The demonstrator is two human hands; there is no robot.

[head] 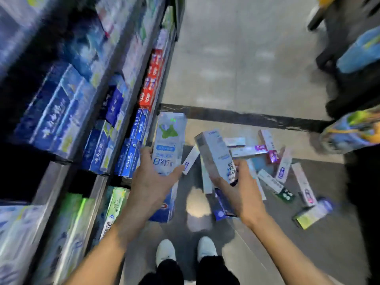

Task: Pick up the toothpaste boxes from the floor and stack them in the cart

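Both hands (153, 182) (239, 190) gripping boxes (167, 140) (216, 155); shelf edge (131, 103) left.

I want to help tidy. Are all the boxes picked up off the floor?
No. Many toothpaste boxes lie scattered flat on the floor.

A tall store shelf (115, 93) full of boxed goods stands at left beside a glossy grey floor (236, 58) crossed by a dark stripe (246, 117)
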